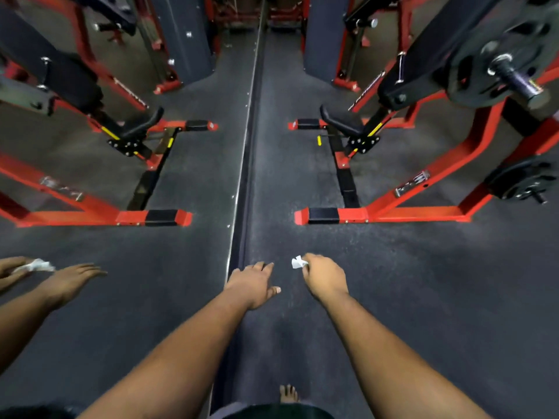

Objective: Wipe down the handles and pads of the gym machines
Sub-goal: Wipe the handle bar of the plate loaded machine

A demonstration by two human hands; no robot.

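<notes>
My right hand is stretched out low in front of me and pinches a small crumpled white wipe. My left hand reaches forward beside it with straight fingers, at the metal edge of a wall mirror. A red-framed gym machine stands ahead on the right, with a black seat pad at its middle. Both hands are well short of the machine and touch none of its pads or handles.
The mirror fills the left half and repeats my arms, the wipe and the machine. Weight plates hang on a bar at upper right, with another plate lower down. Dark rubber floor lies between me and the machine. My bare foot shows below.
</notes>
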